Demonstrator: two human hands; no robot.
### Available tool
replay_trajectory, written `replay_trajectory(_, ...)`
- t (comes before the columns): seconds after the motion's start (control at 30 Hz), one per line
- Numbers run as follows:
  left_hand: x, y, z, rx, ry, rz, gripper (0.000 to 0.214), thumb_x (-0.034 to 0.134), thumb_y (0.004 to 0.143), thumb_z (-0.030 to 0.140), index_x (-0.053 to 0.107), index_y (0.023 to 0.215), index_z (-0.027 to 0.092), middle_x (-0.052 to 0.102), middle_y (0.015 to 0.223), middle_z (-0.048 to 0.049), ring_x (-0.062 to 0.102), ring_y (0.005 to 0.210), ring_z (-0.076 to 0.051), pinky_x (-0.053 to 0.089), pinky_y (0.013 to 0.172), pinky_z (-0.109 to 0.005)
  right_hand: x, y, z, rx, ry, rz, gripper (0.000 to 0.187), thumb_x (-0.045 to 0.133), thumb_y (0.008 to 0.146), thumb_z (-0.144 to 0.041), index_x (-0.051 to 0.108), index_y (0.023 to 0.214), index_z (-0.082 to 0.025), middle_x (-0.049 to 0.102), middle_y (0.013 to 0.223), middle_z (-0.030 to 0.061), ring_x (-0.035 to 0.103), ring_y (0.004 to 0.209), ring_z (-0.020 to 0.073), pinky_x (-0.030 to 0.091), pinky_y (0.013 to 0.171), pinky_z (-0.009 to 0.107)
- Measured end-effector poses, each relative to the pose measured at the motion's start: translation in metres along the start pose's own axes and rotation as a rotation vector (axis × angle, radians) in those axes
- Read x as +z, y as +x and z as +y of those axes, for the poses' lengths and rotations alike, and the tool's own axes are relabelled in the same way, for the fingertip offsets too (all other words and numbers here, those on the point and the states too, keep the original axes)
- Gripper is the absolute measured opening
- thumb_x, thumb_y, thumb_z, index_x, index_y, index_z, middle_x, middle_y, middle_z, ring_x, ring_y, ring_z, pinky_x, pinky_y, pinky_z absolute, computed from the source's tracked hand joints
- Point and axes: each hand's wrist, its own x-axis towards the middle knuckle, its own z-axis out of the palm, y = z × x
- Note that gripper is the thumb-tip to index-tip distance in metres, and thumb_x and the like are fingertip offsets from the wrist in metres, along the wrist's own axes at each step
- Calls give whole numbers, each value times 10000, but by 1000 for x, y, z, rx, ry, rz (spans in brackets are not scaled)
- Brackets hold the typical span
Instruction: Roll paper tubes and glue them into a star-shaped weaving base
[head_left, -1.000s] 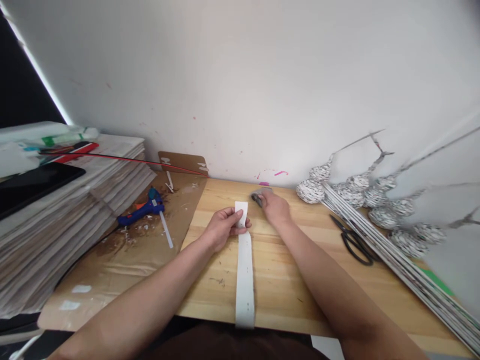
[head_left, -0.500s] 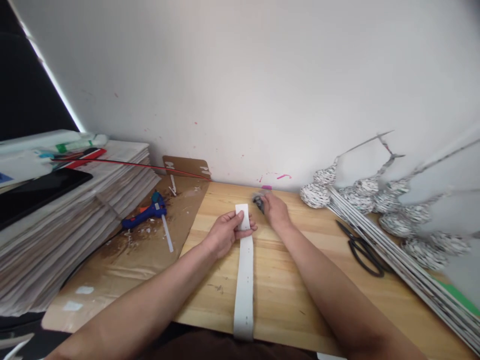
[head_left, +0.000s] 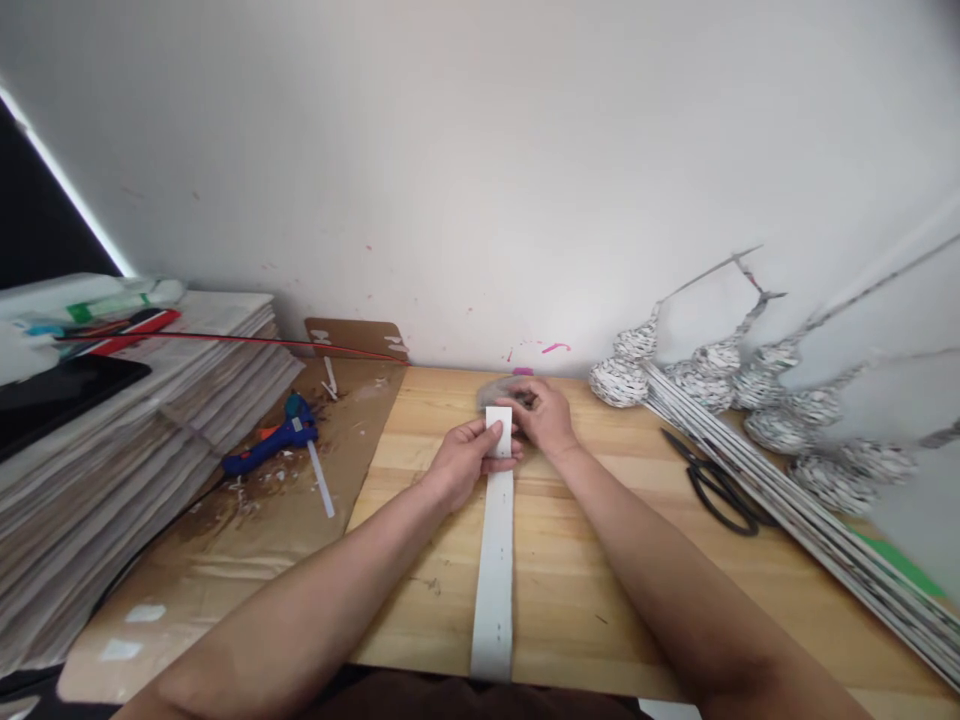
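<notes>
Bare wood (head_left: 626,445) btwn R hand (head_left: 546,415) & rod bundle (head_left: 804,523), scissors (head_left: 703,466) blocking nearside.

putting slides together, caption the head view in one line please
Left hand pinching a white strip over a wooden tabletop, right hand beside it holding a blurred grey item.

Wood tabletop (head_left: 585,590): scissors (head_left: 705,466), bundled rods (head_left: 780,507), woven gourd shapes (head_left: 619,383); brown sheet (head_left: 255,565) at left; white strip (head_left: 494,575) apparently resting mid-table.

No lettering or number can be read (the marks (head_left: 502,552) on the near white strip (head_left: 494,585) are too small).
</notes>
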Motion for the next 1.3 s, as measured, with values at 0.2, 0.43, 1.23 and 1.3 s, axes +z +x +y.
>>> replay_trajectory(0.2,-9,2,0,77,64,36,328,706,770,411,672,911,117,712,753,-73,674,692,-157,558,660,-258,-7,5,-19,156,342,-113,422,469,880,-512,718,941,-176,698,844,49,583,651,144,458,591,264)
replay_trajectory(0.43,-10,1,2,128,237,-5,397,611,808,517,699,873,135,707,756,-71,635,640,-165,521,576,-261,-20,-29,-42,308,573,-348,323,686,753,-489,697,704,-169,551,574,-15,445,530,102,326,469,233)
replay_trajectory(1.23,-14,85,15,503,1481,45,249,559,858,373,640,715,186,673,890,-153,604,947,-302,392,876,-365,-20,-52,-13,448,825,-283,315,703,730,-464,645,672,-160,538,478,-30,421,393,73,280,371,201)
replay_trajectory(1.3,-12,83,13,497,1463,24,200,583,844,329,633,714,185,670,862,-153,603,946,-306,390,881,-369,-21,-52,-15,450,831,-278,315,709,727,-460,644,672,-156,538,481,-30,425,398,71,287,376,200)
